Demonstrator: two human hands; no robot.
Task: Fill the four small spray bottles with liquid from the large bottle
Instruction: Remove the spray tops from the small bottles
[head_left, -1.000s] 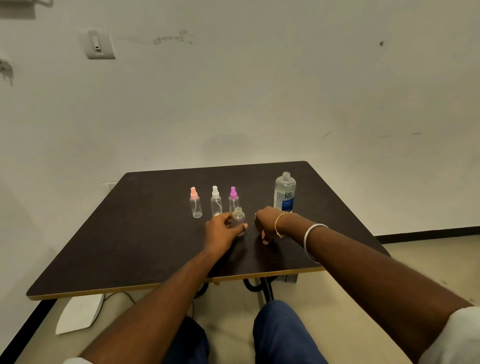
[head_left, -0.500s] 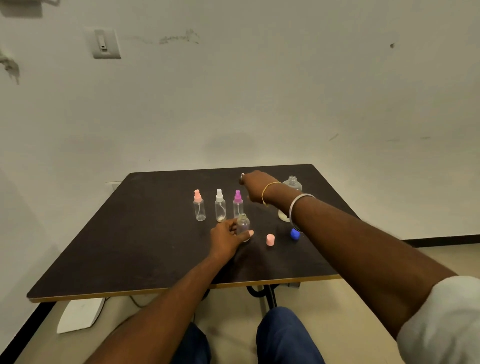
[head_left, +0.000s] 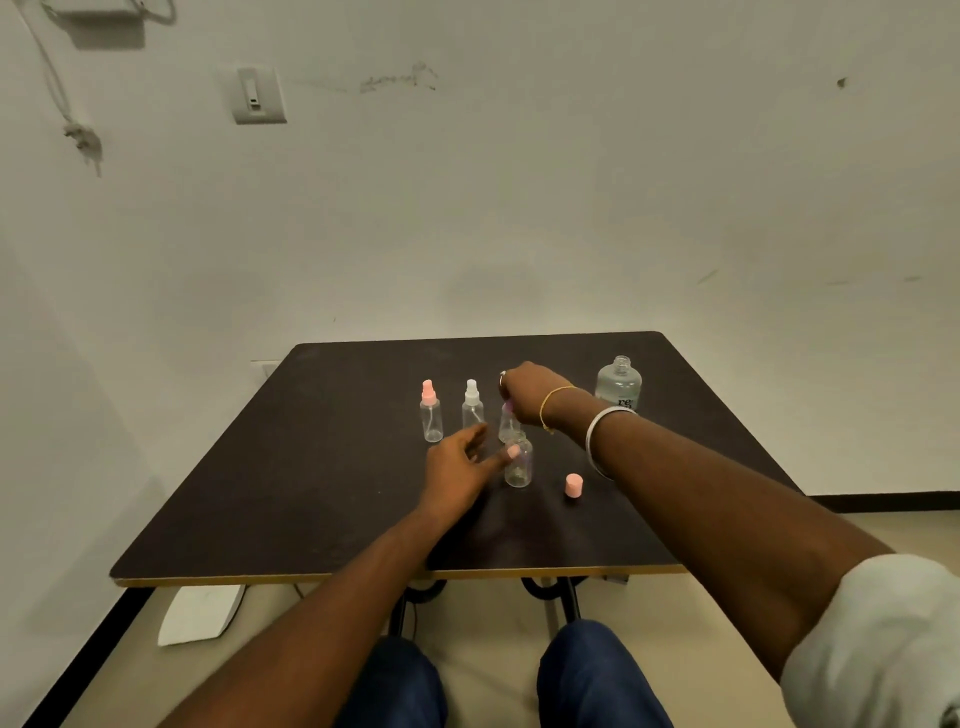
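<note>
On the dark table (head_left: 322, 467) stand three capped small spray bottles in a row: a pink-capped one (head_left: 431, 413), a white-capped one (head_left: 472, 405) and a purple-capped one (head_left: 508, 425). My right hand (head_left: 524, 392) curls over the purple top and hides most of it. In front stands an uncapped small bottle (head_left: 518, 465); its pink cap (head_left: 573, 486) lies to the right. My left hand (head_left: 457, 462) is spread beside the uncapped bottle, thumb tip at its shoulder. The large clear bottle (head_left: 618, 384) stands open at the back right.
The table's near edge (head_left: 395, 576) runs just above my knees. A white flat object (head_left: 200, 613) lies on the floor under the table's left side. A wall stands close behind the table.
My right hand left the pink cap on the table, rose to the back row and came down on the purple-capped bottle. My left hand loosened from the uncapped bottle and spread its fingers.
</note>
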